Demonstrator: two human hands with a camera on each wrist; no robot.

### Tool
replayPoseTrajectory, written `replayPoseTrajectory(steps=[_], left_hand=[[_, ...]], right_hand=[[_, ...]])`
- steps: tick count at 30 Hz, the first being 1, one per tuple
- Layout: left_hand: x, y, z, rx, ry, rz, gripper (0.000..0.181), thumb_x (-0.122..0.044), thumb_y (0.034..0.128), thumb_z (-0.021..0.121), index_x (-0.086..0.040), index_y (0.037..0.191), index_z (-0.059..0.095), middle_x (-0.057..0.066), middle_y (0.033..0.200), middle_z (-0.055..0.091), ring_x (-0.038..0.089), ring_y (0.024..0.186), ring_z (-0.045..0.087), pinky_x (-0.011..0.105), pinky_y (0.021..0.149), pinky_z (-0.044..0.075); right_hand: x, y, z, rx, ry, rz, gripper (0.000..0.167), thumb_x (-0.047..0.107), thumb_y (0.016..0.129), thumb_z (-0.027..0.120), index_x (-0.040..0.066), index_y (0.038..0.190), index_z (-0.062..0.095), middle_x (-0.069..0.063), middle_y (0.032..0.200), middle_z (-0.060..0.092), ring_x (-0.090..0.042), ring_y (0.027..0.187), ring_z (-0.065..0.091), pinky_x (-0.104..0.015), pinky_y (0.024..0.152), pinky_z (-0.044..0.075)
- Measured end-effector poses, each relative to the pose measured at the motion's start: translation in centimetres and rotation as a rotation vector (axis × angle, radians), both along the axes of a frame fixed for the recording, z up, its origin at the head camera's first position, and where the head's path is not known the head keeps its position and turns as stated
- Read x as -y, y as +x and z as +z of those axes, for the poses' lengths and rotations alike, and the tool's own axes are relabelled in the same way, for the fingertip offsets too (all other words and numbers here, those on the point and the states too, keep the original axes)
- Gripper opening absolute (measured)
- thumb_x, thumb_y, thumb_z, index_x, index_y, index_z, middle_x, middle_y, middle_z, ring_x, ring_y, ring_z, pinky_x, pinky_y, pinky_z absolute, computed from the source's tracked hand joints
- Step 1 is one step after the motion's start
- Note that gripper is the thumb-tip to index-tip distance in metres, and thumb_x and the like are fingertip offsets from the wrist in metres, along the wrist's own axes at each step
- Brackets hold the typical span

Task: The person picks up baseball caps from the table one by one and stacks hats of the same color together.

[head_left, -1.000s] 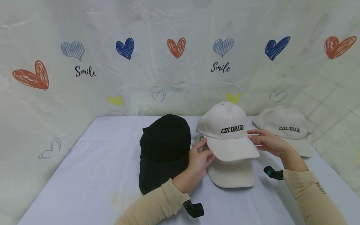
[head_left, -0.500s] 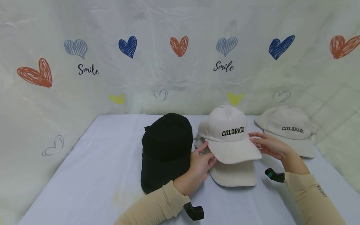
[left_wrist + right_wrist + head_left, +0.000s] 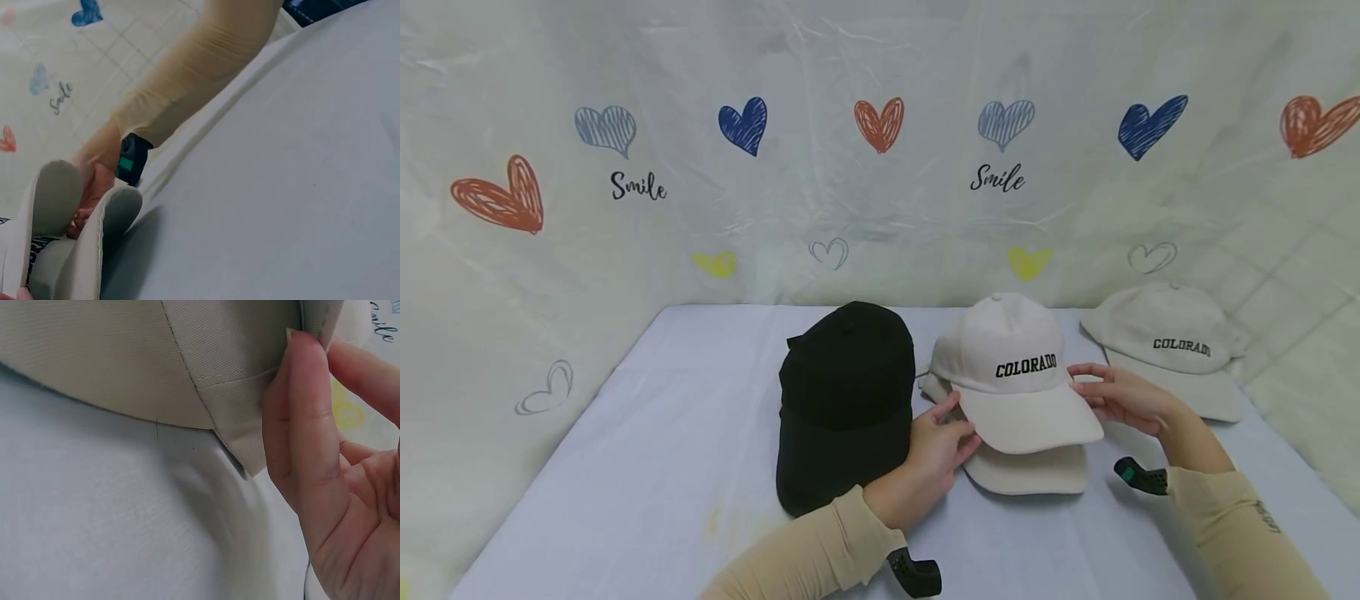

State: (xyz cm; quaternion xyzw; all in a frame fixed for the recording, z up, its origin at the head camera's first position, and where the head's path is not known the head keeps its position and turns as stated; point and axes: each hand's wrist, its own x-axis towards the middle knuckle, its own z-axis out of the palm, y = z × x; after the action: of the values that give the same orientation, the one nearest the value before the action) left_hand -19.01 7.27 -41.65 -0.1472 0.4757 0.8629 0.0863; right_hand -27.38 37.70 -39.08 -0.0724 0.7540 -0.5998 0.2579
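A white baseball cap (image 3: 1015, 408) with black COLORADO lettering is held over a second light cap (image 3: 1030, 473), whose brim juts out below. At the left end of the upper brim, my left hand (image 3: 936, 446) pinches the edge. My right hand (image 3: 1127, 398) grips the opposite side; in the right wrist view its fingers (image 3: 309, 419) pinch the upper cap's rim beside the lower cap (image 3: 119, 356). A gap separates the upper brim (image 3: 57, 194) from the lower brim (image 3: 122, 212) in the left wrist view. The lower cap's crown is mostly hidden.
Left of the held cap, a black cap (image 3: 846, 400) lies close to my left forearm. Another light COLORADO cap (image 3: 1165, 325) sits at the back right, behind my right hand. All are on a white-covered table (image 3: 647, 467) before a heart-printed backdrop (image 3: 925, 217).
Both hands have lowered the upper white cap onto the lower one, so less of the lower brim shows. The black cap and the back-right cap stay where they were.
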Motion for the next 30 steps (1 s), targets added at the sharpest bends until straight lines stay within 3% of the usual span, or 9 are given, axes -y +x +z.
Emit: replayPoseTrajectory(steps=[7,12,19,25,30], left_hand=[[0.2,0.2,-0.2,0.014,0.005,-0.039,0.056,0.012,0.0895,0.063,-0.004,0.143,0.059,0.021,0.15,0.041,0.022,0.092,0.062,0.036,0.086,0.059],[0.5,0.4,-0.5,-0.001,-0.009,-0.067,0.056,0.008,0.0896,0.065,-0.002,0.144,0.058,0.015,0.141,0.054,0.02,0.089,0.061,0.036,0.085,0.059],[0.9,0.8,-0.4,-0.011,-0.043,-0.107,0.053,0.001,0.0929,0.064,0.0,0.145,0.055,0.012,0.142,0.057,0.014,0.079,0.058,0.033,0.081,0.058],[1.2,1.1,0.1,0.011,-0.102,-0.128,0.049,-0.004,0.0944,0.062,0.0,0.143,0.058,0.008,0.122,0.063,0.014,0.078,0.056,0.033,0.083,0.056],[1.2,1.3,0.8,0.001,-0.169,-0.136,0.05,-0.004,0.0931,0.06,0.001,0.143,0.058,0.005,0.103,0.059,0.013,0.081,0.053,0.029,0.084,0.049]], right_hand=[[-0.3,0.1,-0.4,0.019,-0.026,0.012,0.03,0.011,0.108,0.052,0.007,0.133,0.038,-0.001,0.108,0.068,-0.013,0.096,0.068,-0.033,0.083,0.059],[-0.4,0.2,-0.5,0.031,0.005,0.038,0.037,0.011,0.106,0.055,0.002,0.134,0.033,-0.003,0.108,0.068,-0.015,0.093,0.068,-0.034,0.081,0.059],[-0.6,0.4,-0.9,0.041,0.043,0.064,0.037,0.011,0.106,0.057,0.001,0.132,0.033,-0.005,0.108,0.065,-0.015,0.091,0.067,-0.033,0.08,0.059],[-0.6,0.6,-1.4,0.056,0.056,0.069,0.035,0.01,0.105,0.057,0.002,0.13,0.035,-0.006,0.109,0.062,-0.017,0.093,0.067,-0.034,0.081,0.06],[-0.5,0.5,-1.4,0.064,0.054,0.087,0.031,0.01,0.105,0.056,0.004,0.128,0.037,-0.006,0.108,0.064,-0.016,0.093,0.066,-0.033,0.081,0.06]])
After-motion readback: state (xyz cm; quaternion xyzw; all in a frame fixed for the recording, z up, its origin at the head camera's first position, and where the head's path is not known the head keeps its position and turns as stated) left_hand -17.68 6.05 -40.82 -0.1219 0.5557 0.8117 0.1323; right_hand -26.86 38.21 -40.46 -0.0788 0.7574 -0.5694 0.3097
